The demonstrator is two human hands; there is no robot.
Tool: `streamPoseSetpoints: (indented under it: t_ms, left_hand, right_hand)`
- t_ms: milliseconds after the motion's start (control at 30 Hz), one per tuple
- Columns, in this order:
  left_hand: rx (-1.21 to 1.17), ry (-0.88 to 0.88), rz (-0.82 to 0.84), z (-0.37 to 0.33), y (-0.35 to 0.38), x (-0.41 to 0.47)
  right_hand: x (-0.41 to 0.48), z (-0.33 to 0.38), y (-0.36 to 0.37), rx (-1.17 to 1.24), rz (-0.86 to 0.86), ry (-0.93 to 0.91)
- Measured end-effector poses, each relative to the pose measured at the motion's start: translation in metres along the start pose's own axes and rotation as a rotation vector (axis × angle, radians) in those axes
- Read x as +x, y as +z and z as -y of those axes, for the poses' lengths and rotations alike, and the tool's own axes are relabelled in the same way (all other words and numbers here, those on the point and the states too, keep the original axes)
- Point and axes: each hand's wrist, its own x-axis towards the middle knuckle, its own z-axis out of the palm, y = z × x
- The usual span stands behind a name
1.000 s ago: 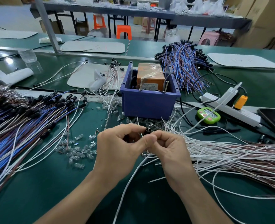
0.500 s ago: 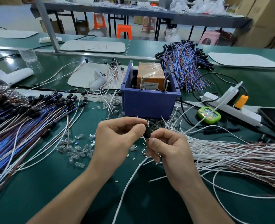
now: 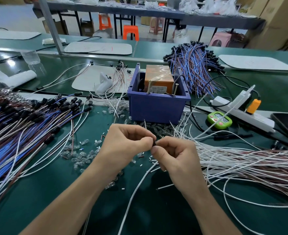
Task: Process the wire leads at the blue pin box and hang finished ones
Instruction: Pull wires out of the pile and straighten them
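I see a green worktop (image 3: 38, 192), with an orange stool (image 3: 131, 32) in the room at 12. Blue pin box (image 3: 156, 109) at 12 of the hands, white leads (image 3: 241, 160) at 3. Left hand (image 3: 126, 143) and right hand (image 3: 175, 156) fingers both pinch a black cap (image 3: 154, 143). Versus earlier: fingertips closer together, hands otherwise unmoved.

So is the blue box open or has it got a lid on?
Open. The blue box has no lid; an orange block wrapped in tape shows inside it.
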Motion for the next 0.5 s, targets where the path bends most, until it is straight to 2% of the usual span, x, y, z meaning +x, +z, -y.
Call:
streamPoseSetpoints:
  t_ms: [333, 500]
  left_hand:
    - [0.168, 0.032, -0.111, 0.0001, 0.0029, -0.0028]
    - [0.188, 0.051, -0.089, 0.0007, 0.0019, -0.0037]
  right_hand:
    - [0.0026, -0.0063, 0.0021, -0.014, 0.003, -0.014]
    - [0.0029, -0.0079, 0.0023, -0.047, 0.002, -0.021]
